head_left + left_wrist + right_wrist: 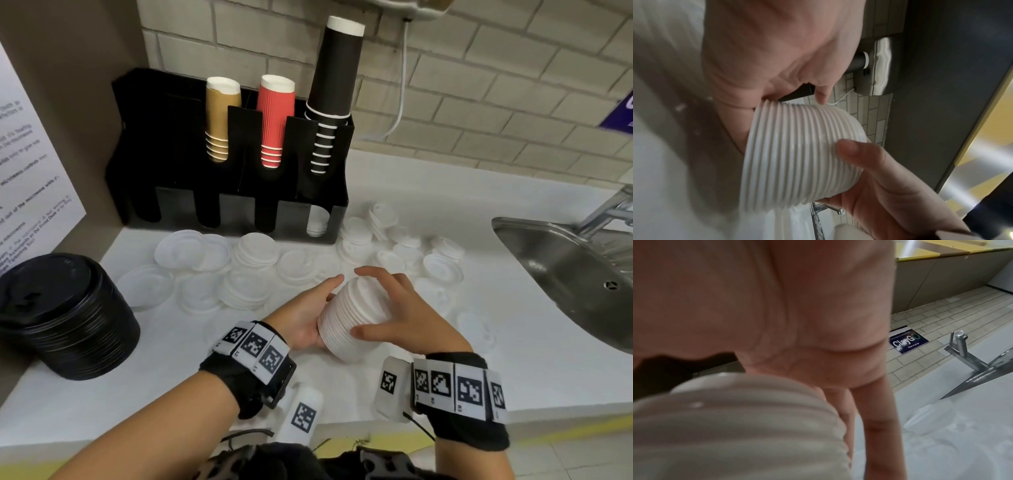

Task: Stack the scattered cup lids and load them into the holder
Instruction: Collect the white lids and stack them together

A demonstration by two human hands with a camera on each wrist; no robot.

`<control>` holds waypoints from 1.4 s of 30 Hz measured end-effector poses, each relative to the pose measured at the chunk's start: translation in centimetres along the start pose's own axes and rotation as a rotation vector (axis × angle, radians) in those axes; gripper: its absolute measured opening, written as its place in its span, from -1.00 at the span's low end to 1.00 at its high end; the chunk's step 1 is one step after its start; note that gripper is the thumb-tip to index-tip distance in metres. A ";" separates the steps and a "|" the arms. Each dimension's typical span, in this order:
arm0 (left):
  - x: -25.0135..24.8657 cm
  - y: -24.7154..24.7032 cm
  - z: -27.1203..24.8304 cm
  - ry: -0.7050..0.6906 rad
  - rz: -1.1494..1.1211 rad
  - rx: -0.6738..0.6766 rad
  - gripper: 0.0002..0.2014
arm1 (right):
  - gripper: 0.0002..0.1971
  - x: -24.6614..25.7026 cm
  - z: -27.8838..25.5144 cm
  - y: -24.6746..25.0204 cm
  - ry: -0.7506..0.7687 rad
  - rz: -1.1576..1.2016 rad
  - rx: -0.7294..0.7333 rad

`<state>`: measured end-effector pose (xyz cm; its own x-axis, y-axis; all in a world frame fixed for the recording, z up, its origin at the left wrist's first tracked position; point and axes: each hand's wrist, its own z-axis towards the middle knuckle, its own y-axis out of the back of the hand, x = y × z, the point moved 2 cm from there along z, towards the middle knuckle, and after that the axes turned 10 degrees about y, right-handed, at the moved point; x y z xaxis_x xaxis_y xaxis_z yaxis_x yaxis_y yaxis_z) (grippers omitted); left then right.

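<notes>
We hold the stack of white lids (354, 320) between both hands — left hand (305, 317) cupping its base, right hand (394, 308) curled over it — in front of the holder (246, 219), its long axis tilted toward the holder's right-end slot.

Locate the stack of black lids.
In the head view, the stack of black lids sits on the counter's left edge, in front of the black holder.
</notes>
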<state>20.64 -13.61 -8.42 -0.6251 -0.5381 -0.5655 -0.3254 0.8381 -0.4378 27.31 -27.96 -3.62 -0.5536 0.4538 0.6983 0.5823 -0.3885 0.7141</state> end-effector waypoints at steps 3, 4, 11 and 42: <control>0.0 -0.5 -0.1 -0.069 0.040 -0.019 -0.63 | -0.16 -0.5 -0.1 -0.6 0.002 -0.011 -0.021; -0.2 -0.6 -0.2 -0.099 0.060 -0.039 -0.64 | -0.15 -0.5 0.0 -0.8 0.006 -0.018 -0.029; -1.1 -0.1 -1.4 -0.210 0.138 -0.115 -0.65 | -0.10 0.4 0.7 -2.7 0.036 -0.134 -0.071; -3.6 6.3 -5.0 -0.511 0.050 -0.253 -0.79 | -0.29 -2.2 4.5 6.4 -0.154 -0.451 0.010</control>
<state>17.31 -5.96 -5.70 -0.2423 -0.4193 -0.8749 -0.5034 0.8253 -0.2561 34.95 -27.89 -0.82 -0.6581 0.6895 0.3026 0.3099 -0.1182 0.9434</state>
